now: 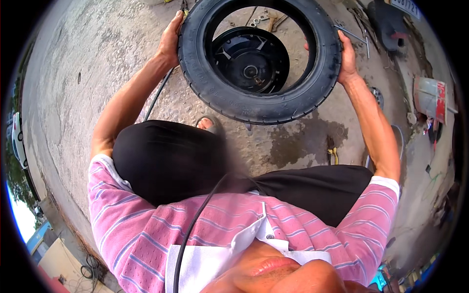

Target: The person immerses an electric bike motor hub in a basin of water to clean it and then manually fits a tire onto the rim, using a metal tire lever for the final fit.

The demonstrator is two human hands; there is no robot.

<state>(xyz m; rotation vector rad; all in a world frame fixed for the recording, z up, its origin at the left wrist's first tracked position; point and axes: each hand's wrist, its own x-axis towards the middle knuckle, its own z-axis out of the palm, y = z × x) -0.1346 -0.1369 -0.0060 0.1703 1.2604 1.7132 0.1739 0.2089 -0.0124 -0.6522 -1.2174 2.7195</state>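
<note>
A black rubber tyre [259,108] is held up in front of me between both hands. My left hand [171,43] grips its left side, with the thumb by the outer tread. On the opposite side my right hand [347,58] holds the tyre, with the thumb outside and fingertips showing through the opening. Through that opening I see a black wheel hub [251,58] with a round centre on the ground beyond. The tyre covers part of the hub's edge, and I cannot tell whether the two touch.
Several nuts and small metal parts [257,20] lie past the hub. A metal rod tool [351,35] is near my right hand. Yellow-handled pliers [333,155] lie beside a wet patch [300,141]. A white and red bucket [431,100] stands at the right. A black cable [157,95] runs at the left.
</note>
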